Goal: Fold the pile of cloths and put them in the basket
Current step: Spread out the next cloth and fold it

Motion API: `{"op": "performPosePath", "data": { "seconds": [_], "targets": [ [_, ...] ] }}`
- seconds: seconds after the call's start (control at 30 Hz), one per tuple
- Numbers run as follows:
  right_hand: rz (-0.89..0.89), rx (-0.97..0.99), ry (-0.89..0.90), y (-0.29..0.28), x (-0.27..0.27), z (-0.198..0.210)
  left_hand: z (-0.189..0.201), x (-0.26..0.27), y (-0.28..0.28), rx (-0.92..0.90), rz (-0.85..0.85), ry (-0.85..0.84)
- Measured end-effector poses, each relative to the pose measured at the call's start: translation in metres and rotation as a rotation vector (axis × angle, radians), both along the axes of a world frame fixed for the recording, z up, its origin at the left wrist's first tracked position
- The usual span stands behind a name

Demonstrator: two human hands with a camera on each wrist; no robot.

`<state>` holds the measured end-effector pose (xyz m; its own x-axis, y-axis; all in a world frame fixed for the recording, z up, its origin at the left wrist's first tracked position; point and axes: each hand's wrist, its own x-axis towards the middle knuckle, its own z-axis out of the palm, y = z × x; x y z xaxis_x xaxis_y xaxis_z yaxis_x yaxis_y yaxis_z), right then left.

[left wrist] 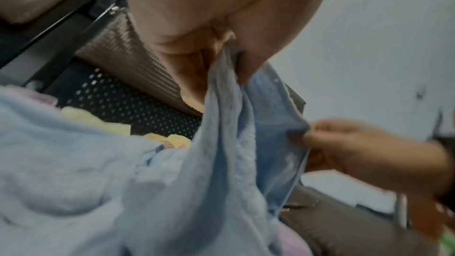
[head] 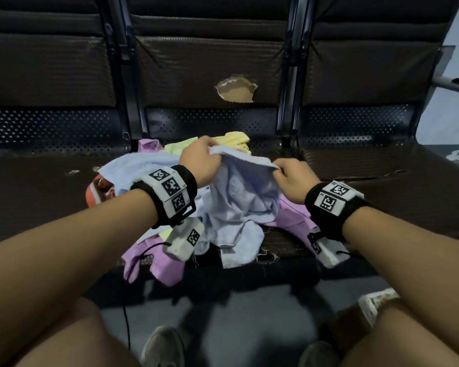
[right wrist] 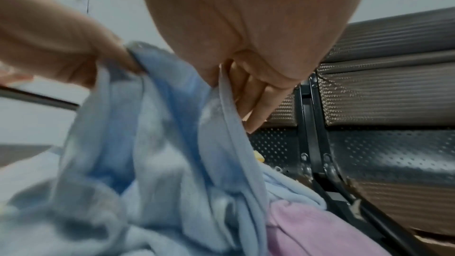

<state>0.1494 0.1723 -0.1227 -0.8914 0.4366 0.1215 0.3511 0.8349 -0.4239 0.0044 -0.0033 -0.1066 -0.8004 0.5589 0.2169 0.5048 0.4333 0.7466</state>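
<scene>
**Both hands pinching the top edge of a blue cloth above the pile**

From the head view I see both forearms reaching forward and down, wrists level, hands close together but apart. My left hand [head: 200, 161] has its fingers curled over one bunched corner of the light blue cloth [head: 239, 205]; my right hand [head: 292, 178] pinches the same edge just beside it. The cloth hangs from that edge and drapes onto the pile of cloths [head: 170, 250] on the middle seat of the desk [head: 368, 186]: pink, yellow, pale green and more blue.

The left wrist view shows what the head view hides: the cloth is gathered into a narrow fold running up between thumb and fingers [left wrist: 256, 50], with the right hand seen pinching from the side. The right wrist view shows the hem passing under the thumb while two fingers [right wrist: 261, 108] stretch straight down behind it, and a pink cloth [right wrist: 320, 231] lying directly below.

A reddish striped object [head: 97, 193] sits left of the pile; I cannot tell what it is.
</scene>
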Motion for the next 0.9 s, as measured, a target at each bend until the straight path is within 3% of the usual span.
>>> {"op": "performPosePath", "data": {
  "seconds": [0.17,0.3,0.4,0.47,0.53,0.6,0.73,0.9],
  "targets": [
    [0.155,-0.065,0.277,-0.021,-0.006,0.017,-0.009,0.015,0.001,-0.155,-0.170,0.063],
    [0.222,-0.121,0.304,-0.033,-0.006,0.020,-0.001,0.019,0.008,-0.115,-0.052,0.104],
    [0.207,-0.061,0.053,-0.025,-0.001,0.013,0.007,0.003,0.005,0.164,0.150,-0.081],
    [0.175,0.046,-0.220,-0.019,0.005,0.006,0.010,-0.005,-0.004,0.326,0.175,-0.218],
    [0.136,0.030,-0.340,-0.014,0.010,0.000,0.009,-0.010,-0.010,0.365,0.156,-0.257],
    [0.100,-0.036,-0.239,-0.013,0.012,0.002,0.005,-0.010,-0.013,0.297,0.154,-0.224],
    [0.064,-0.078,0.153,-0.017,0.006,0.013,-0.004,-0.013,-0.014,0.033,0.197,-0.044],
    [0.271,-0.199,0.128,-0.024,0.010,0.016,0.009,-0.028,-0.013,0.060,0.351,-0.131]
  ]
}}
